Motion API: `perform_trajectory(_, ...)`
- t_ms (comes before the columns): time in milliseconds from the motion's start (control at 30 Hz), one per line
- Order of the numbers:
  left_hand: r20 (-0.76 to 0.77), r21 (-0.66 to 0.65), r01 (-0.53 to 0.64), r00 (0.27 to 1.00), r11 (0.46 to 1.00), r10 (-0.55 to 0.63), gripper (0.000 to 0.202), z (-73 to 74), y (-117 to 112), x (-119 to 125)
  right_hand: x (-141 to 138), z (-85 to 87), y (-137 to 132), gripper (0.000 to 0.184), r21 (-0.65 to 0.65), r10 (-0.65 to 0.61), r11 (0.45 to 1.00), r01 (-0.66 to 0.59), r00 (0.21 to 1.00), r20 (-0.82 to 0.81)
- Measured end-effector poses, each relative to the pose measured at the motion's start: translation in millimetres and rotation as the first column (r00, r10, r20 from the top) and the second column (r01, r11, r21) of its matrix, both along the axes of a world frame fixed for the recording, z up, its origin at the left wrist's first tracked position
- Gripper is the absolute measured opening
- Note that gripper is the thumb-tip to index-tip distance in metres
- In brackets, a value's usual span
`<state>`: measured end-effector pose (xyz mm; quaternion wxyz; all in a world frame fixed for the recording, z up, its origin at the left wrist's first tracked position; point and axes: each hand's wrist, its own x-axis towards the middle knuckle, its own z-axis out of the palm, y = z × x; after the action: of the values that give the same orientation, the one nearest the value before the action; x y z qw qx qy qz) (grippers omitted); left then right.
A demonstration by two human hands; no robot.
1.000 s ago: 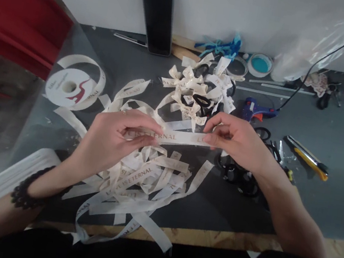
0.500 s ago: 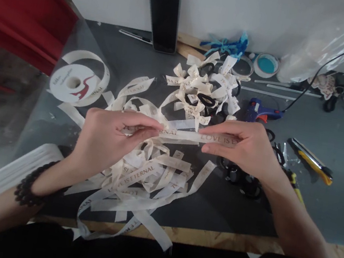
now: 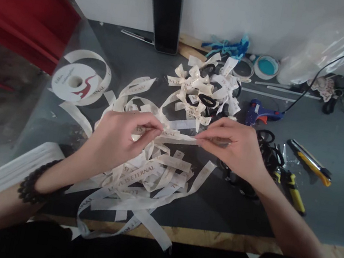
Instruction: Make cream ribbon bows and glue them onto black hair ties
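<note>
Between my two hands a cream printed ribbon (image 3: 179, 137) is stretched level, its lettering partly covered by my fingers. My left hand (image 3: 124, 138) pinches it between thumb and fingertips. On the other side my right hand (image 3: 235, 146) pinches the same ribbon, with part of it showing inside the grip. Below lies a tangled pile of cut ribbon pieces (image 3: 134, 175), some reading "LOVE IS ETERNAL". Just beyond my hands is a heap of ribbon bows (image 3: 196, 82) with black hair ties among them. More black hair ties (image 3: 265, 151) lie beside my right hand.
A ribbon spool (image 3: 64, 82) lies at left, a phone (image 3: 165, 11) leans on the wall. A glue gun (image 3: 262, 113), a yellow utility knife (image 3: 311, 163) and a yellow-handled tool (image 3: 295, 193) are at right. Tape (image 3: 266, 66) and glue sticks (image 3: 270, 95) lie behind.
My right fingertips have closed together and shifted slightly left along the ribbon, which now looks narrower and creased. The left hand still pinches its part, moved slightly right.
</note>
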<state>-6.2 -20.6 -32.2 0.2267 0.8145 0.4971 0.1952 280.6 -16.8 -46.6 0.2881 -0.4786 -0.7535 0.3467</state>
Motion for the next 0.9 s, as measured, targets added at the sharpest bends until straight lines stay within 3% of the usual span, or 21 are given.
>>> perform_trajectory(100, -0.032, 0.036, 0.082, 0.996, 0.996, -0.081, 0.028, -8.4, -4, 4, -9, -2.4, -6, 0.006, 0.031, 0.003, 1.0, -0.003, 1.0, 0.021)
perform_trajectory(200, -0.037, 0.163, 0.167, 0.986, 0.972, -0.163, 0.048, -18.6, -14, 11, -19, -1.5, -17, 0.005, 0.04, 0.013, 0.999, -0.015, 0.999, 0.041)
perform_trajectory(267, 0.01, 0.211, 0.203, 0.978, 0.956, -0.21, 0.035, -24.2, -22, 17, -24, -0.1, -24, 0.006, 0.041, 0.03, 0.999, -0.032, 0.999, 0.043)
perform_trajectory(367, 0.074, 0.25, 0.161, 0.98, 0.955, -0.184, 0.01, -27.5, -31, 23, -27, 1.7, -31, 0.006, 0.043, 0.033, 0.998, -0.034, 0.999, 0.026)
perform_trajectory(467, 0.097, 0.234, 0.118, 0.985, 0.965, -0.144, 0.006, -24.1, -35, 24, -26, 3.1, -32, 0.005, 0.041, 0.032, 0.999, -0.033, 0.999, 0.02)
perform_trajectory(567, 0.11, 0.151, 0.093, 0.988, 0.984, -0.111, 0.006, -16.7, -35, 22, -24, 4.1, -31, 0.007, 0.041, 0.023, 0.999, -0.025, 0.999, 0.039)
perform_trajectory(667, 0.167, -0.036, 0.065, 0.984, 0.997, -0.058, 0.005, -8.0, -30, 19, -22, 5.5, -28, 0.004, 0.03, 0.018, 0.999, -0.02, 0.998, 0.065)
perform_trajectory(800, 0.245, -0.35, 0.068, 0.969, 0.934, 0.021, 0.009, 2.0, -22, 18, -21, 7.0, -26, 0.004, 0.001, 0.049, 0.999, -0.05, 0.993, 0.105)
perform_trajectory(900, 0.242, -0.453, 0.09, 0.97, 0.887, 0.025, 0.014, 5.5, -18, 19, -21, 5.5, -24, 0.007, -0.028, 0.106, 0.994, -0.103, 0.985, 0.137)
